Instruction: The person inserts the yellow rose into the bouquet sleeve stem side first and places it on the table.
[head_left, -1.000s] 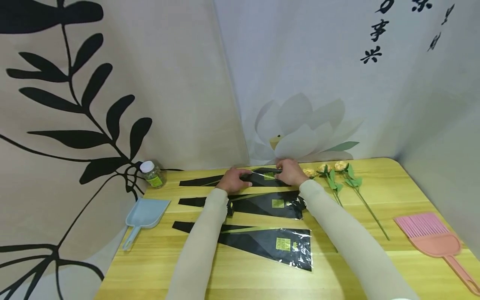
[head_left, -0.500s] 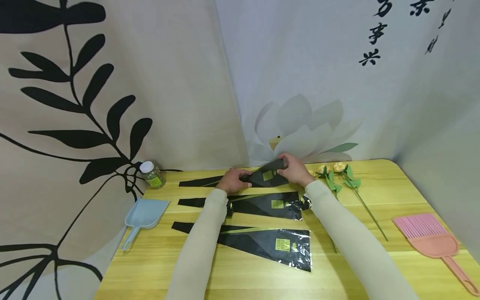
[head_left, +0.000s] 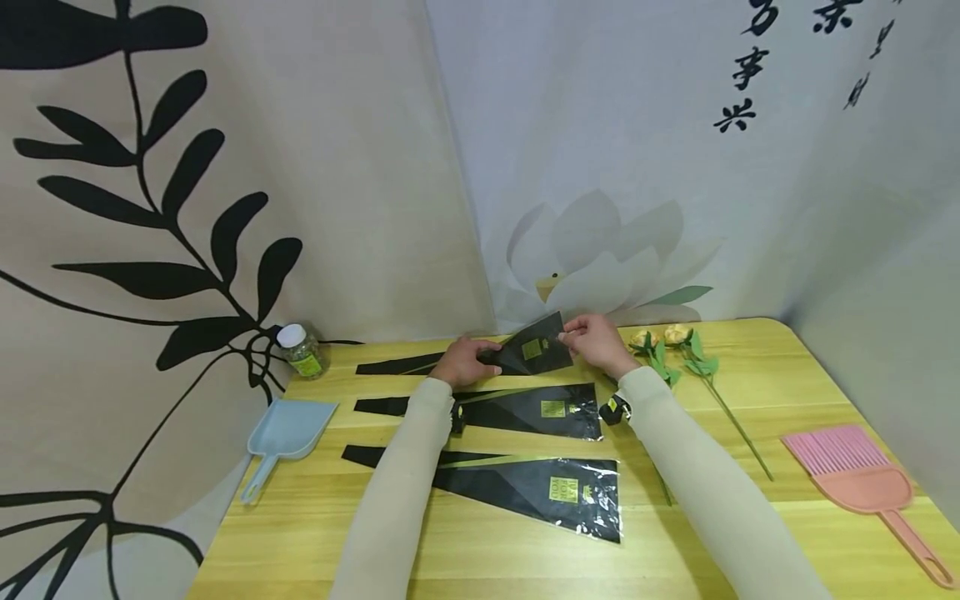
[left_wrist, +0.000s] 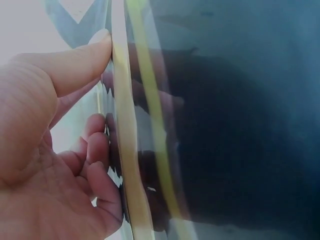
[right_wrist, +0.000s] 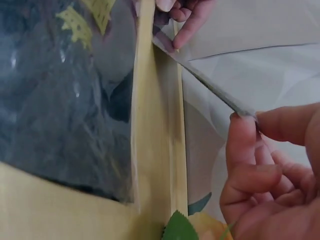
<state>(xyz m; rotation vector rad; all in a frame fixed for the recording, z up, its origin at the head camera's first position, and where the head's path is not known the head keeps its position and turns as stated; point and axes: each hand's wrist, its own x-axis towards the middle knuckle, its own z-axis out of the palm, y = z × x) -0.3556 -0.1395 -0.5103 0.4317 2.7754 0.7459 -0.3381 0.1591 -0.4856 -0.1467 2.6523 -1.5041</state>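
Three tapered black flower sleeves with gold stripes and gold labels lie in rows on the table. At the back one, the far sleeve, my left hand holds the middle part between thumb and fingers. My right hand pinches the edge of its wide end, which is tilted up off the table. In the right wrist view, the thumb and index fingertip of the right hand meet on that thin edge. The middle sleeve and the near sleeve lie flat, partly hidden by my left forearm.
Several yellow artificial roses with green stems lie right of the sleeves. A pink brush-edged dustpan is at the right, a blue dustpan at the left. A white-lidded jar stands at the back left of the wooden table.
My right hand has lifted the wide end of the far sleeve and moved slightly right along its edge, so its labelled face shows more. The left hand stays in place.
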